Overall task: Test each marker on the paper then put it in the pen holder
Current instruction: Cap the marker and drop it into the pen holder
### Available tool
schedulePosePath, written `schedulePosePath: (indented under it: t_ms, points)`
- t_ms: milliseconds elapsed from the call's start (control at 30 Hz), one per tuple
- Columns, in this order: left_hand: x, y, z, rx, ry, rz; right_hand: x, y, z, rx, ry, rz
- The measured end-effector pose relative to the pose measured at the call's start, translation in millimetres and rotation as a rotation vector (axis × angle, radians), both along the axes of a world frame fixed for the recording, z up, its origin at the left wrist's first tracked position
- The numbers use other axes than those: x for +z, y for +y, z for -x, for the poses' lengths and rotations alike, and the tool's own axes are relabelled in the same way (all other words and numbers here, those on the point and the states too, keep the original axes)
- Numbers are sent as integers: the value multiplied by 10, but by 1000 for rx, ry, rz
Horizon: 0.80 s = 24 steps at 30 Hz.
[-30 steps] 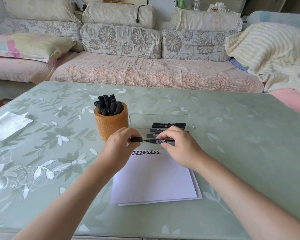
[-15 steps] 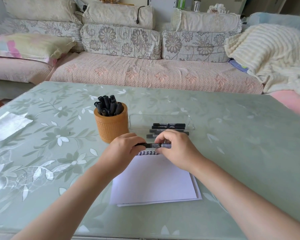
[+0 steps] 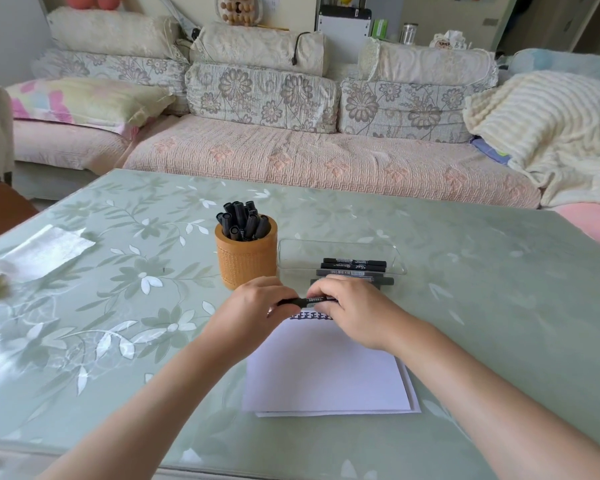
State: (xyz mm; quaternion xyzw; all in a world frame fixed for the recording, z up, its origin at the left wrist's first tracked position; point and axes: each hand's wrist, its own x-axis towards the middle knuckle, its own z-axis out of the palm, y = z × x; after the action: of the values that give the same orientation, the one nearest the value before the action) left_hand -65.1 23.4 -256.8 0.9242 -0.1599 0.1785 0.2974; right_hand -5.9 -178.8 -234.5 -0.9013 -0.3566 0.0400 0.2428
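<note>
A black marker (image 3: 312,300) lies level between my two hands, just above the top edge of the white paper (image 3: 326,372). My left hand (image 3: 253,308) grips its capped left end and my right hand (image 3: 350,306) grips the barrel. A row of dark test marks (image 3: 309,317) runs along the paper's top. The orange pen holder (image 3: 246,259) stands behind my left hand with several black markers upright in it. Several more markers (image 3: 354,266) lie in a clear tray (image 3: 340,247) behind my right hand.
The table has a green floral glass top (image 3: 482,306). A pale cloth or paper (image 3: 42,251) lies at the far left. A sofa with cushions and a cream blanket (image 3: 551,133) stands beyond the table's far edge.
The cap in my left hand and the marker in my right came together, closing the marker. Both hands dropped slightly toward the paper's top edge.
</note>
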Motion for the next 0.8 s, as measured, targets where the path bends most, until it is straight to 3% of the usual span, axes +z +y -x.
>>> schedulePosePath:
  t_ms: [233, 567, 800]
  points:
    - [5, 150, -60, 125, 90, -17, 10, 116, -40, -103, -43, 6]
    - [-228, 56, -121, 30, 243, -248, 508, 551, -337, -266, -14, -499]
    - [-255, 37, -129, 23, 250, -301, 796, 1022, -682, -335, -62, -581]
